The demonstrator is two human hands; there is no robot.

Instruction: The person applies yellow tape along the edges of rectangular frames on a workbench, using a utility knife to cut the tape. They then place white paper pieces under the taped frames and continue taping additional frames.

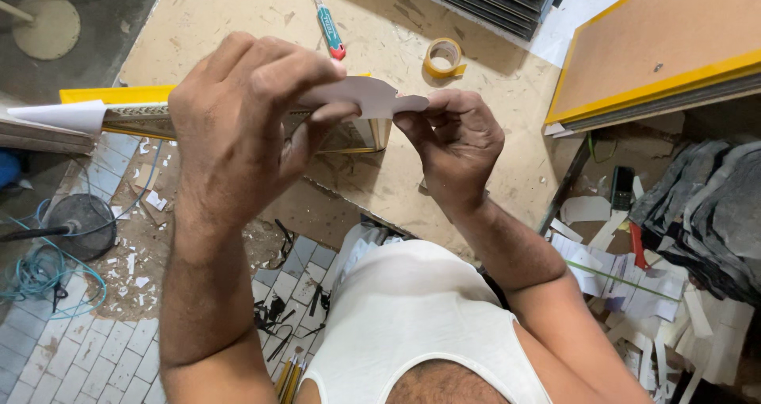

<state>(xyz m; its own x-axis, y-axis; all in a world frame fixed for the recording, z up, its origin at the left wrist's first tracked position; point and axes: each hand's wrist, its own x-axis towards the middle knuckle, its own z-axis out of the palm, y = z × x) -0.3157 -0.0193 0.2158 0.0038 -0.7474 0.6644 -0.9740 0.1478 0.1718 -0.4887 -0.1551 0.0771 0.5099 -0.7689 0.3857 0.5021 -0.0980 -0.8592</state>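
Observation:
My left hand (242, 114) and my right hand (456, 138) are raised close to the camera. Both pinch a pale strip of paper or tape (361, 95) that stretches between them. Just behind the strip is a long gilded frame moulding (131, 120) with a yellow upper edge, running left from my hands and ending at a cut end (372, 134) below the strip. My left hand covers the middle of the moulding. Whether the strip sticks to the moulding I cannot tell.
A worn board worktable (238, 15) lies below, with a green-and-red utility knife (329, 27) and a tape roll (444, 57). Yellow-edged boards (658, 55) stack at right. Paper scraps (618, 273), a phone (622, 186), tiled floor (79, 348) and cables (40, 273) surround.

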